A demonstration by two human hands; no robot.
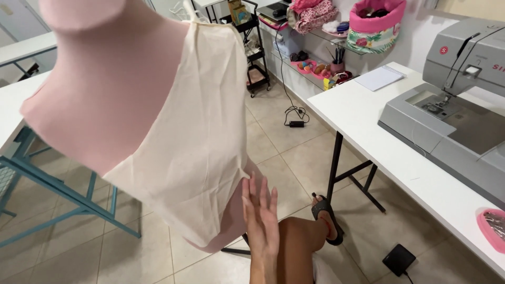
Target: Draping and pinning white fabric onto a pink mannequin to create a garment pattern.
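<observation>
Cream woven cloth panel (194, 142) drapes the pink dress form (105, 89), frame centre-left; one hand (261, 218), side unclear, fingers spread flat, smooths its lower edge.

Pink fabric dress form (105, 100) fills frame's left, cream cotton panel (194, 142) draped on its front; open hand (261, 213) at panel's lower edge; grey sewing machine (452, 105) on white rectangular table (368, 126), right

Grey sewing machine (447, 113) on the white surface (368, 126) — notepad (380, 78) beside it, pink dish (493, 229) near the edge, black pedal (398, 259) on the floor.
</observation>
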